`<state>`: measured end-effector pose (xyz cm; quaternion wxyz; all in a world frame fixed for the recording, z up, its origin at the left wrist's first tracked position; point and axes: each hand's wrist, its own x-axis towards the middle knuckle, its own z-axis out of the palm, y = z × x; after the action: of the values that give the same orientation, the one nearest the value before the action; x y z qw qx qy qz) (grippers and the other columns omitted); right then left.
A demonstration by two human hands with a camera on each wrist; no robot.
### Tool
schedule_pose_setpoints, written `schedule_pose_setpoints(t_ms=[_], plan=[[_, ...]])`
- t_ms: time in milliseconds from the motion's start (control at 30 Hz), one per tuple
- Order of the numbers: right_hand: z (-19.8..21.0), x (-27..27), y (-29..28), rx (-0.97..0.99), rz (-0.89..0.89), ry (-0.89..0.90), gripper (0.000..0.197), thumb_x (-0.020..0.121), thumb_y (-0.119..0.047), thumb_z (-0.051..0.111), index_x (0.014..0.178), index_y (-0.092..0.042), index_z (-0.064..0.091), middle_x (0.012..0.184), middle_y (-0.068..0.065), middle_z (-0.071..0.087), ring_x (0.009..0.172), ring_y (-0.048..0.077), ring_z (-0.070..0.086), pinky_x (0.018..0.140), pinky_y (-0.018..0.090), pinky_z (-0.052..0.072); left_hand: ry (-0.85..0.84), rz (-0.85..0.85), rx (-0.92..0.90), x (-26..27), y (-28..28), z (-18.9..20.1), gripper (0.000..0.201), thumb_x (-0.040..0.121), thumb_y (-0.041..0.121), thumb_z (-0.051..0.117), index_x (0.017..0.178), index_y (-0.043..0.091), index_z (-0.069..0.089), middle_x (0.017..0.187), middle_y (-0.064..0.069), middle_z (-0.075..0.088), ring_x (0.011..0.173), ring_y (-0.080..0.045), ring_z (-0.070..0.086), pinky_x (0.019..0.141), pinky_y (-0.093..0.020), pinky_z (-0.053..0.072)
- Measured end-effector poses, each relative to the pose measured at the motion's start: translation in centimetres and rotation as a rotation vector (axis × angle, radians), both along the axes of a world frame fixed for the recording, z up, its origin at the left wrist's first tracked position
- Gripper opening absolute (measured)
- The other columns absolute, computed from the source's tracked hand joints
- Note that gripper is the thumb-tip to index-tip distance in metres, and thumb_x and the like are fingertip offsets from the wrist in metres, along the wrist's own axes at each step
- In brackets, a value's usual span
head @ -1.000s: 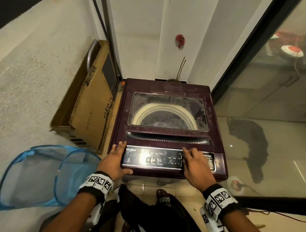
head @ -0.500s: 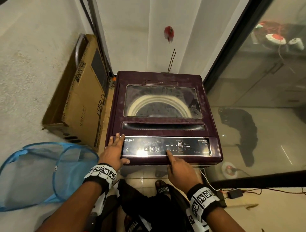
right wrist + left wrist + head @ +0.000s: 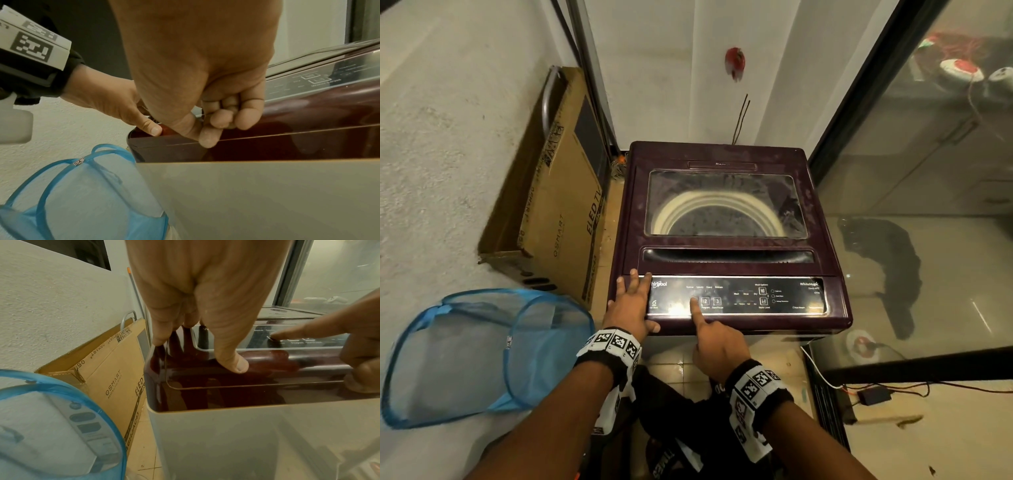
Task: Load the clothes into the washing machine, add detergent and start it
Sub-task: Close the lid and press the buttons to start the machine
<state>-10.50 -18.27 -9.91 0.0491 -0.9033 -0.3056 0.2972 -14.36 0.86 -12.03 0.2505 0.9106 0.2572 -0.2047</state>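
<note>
The maroon top-load washing machine stands before me, its glass lid closed over the drum. My left hand lies flat on the front left corner, fingers straight, thumb over the front edge. My right hand points with its index fingertip on the leftmost button of the control panel. In the right wrist view the other fingers are curled into the palm and hold nothing. No clothes or detergent are visible outside the machine.
A blue mesh laundry basket lies on its side at the left. A cardboard TV box leans between wall and machine. A glass sliding door runs along the right, with cables and an adapter on the floor.
My right hand slid left along the control panel from its right half to the leftmost button, now pressing with only the index finger. The left hand stayed on the corner.
</note>
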Motion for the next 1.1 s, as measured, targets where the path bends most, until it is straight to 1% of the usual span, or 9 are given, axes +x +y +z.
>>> schedule_pose_setpoints(t_ms=[167, 300, 400, 500, 600, 767, 867, 967, 1100], plan=[[-0.7, -0.1, -0.2, 0.0, 0.01, -0.015, 0.091, 0.093, -0.016, 0.047, 0.16, -0.024, -0.014, 0.1, 0.011, 0.069, 0.086, 0.03, 0.067, 0.071, 0.038, 0.049, -0.007, -0.01, 0.009, -0.1, 0.0, -0.1, 0.114, 0.076, 0.021, 0.082, 0.156, 0.028, 0.001, 0.165, -0.003, -0.012, 0.151, -0.031, -0.011, 0.117, -0.059, 0.019], [-1.1, -0.1, -0.2, 0.008, 0.015, -0.013, 0.091, 0.093, -0.015, 0.046, 0.16, -0.024, -0.015, 0.098, 0.011, 0.07, 0.084, 0.029, 0.066, 0.073, 0.039, 0.054, 0.005, -0.016, 0.016, 0.0, 0.1, -0.1, 0.114, 0.076, 0.022, 0.082, 0.156, 0.027, 0.0, 0.165, -0.003, -0.012, 0.151, -0.032, -0.011, 0.117, -0.059, 0.019], [-1.2, -0.1, -0.4, 0.004, 0.005, 0.002, 0.095, 0.092, -0.013, 0.047, 0.159, -0.027, -0.018, 0.093, 0.011, 0.07, 0.076, 0.028, 0.064, 0.071, 0.039, 0.055, 0.013, -0.017, 0.012, 0.0, 0.1, -0.2, 0.114, 0.076, 0.022, 0.082, 0.156, 0.028, 0.001, 0.164, -0.003, -0.013, 0.151, -0.032, -0.012, 0.118, -0.059, 0.02], [-1.0, 0.0, -0.5, 0.0, 0.004, 0.009, 0.096, 0.091, -0.015, 0.049, 0.159, -0.029, -0.018, 0.097, 0.012, 0.07, 0.083, 0.031, 0.067, 0.074, 0.042, 0.056, 0.008, -0.016, 0.017, 0.0, 0.1, -0.3, 0.115, 0.075, 0.022, 0.082, 0.156, 0.028, 0.0, 0.164, -0.003, -0.013, 0.151, -0.031, -0.012, 0.118, -0.058, 0.021], [-0.7, 0.2, -0.5, -0.007, 0.013, 0.01, 0.095, 0.092, -0.017, 0.05, 0.159, -0.029, -0.016, 0.106, 0.013, 0.069, 0.093, 0.034, 0.067, 0.076, 0.04, 0.051, 0.007, -0.022, 0.019, 0.0, 0.2, -0.4, 0.115, 0.075, 0.023, 0.082, 0.156, 0.028, 0.0, 0.164, -0.003, -0.013, 0.15, -0.031, -0.012, 0.118, -0.058, 0.021], [-0.6, 0.1, -0.6, -0.008, 0.015, 0.025, 0.097, 0.092, -0.016, 0.051, 0.159, -0.028, -0.018, 0.106, 0.012, 0.069, 0.093, 0.033, 0.067, 0.072, 0.038, 0.048, 0.007, -0.034, 0.028, -0.1, 0.1, -0.4, 0.115, 0.076, 0.023, 0.082, 0.156, 0.028, -0.001, 0.164, -0.003, -0.013, 0.151, -0.032, -0.011, 0.118, -0.059, 0.021], [-0.8, -0.1, -0.5, -0.005, 0.004, 0.035, 0.099, 0.091, -0.014, 0.051, 0.158, -0.028, -0.021, 0.104, 0.013, 0.069, 0.091, 0.032, 0.067, 0.07, 0.037, 0.047, 0.087, -0.109, 0.095, -0.1, -0.3, -0.5, 0.111, 0.084, 0.031, 0.074, 0.155, 0.025, -0.01, 0.162, -0.006, -0.024, 0.149, -0.035, -0.015, 0.118, -0.057, 0.017], [-1.1, -0.2, -0.3, -0.012, 0.001, 0.054, 0.1, 0.092, -0.015, 0.052, 0.157, -0.027, -0.023, 0.103, 0.013, 0.069, 0.088, 0.031, 0.067, 0.069, 0.038, 0.05, 0.191, -0.171, 0.155, -0.1, -0.5, -0.7, 0.108, 0.09, 0.04, 0.064, 0.151, 0.022, -0.022, 0.156, -0.009, -0.037, 0.147, -0.038, -0.022, 0.12, -0.054, 0.008], [-1.3, -0.3, -0.6, -0.002, -0.017, 0.045, 0.101, 0.092, -0.016, 0.052, 0.156, -0.03, -0.024, 0.103, 0.014, 0.069, 0.088, 0.033, 0.067, 0.069, 0.039, 0.05, 0.173, -0.174, 0.162, -0.1, -0.5, -1.0, 0.108, 0.09, 0.042, 0.064, 0.152, 0.022, -0.023, 0.156, -0.007, -0.037, 0.147, -0.036, -0.021, 0.12, -0.053, 0.01]])
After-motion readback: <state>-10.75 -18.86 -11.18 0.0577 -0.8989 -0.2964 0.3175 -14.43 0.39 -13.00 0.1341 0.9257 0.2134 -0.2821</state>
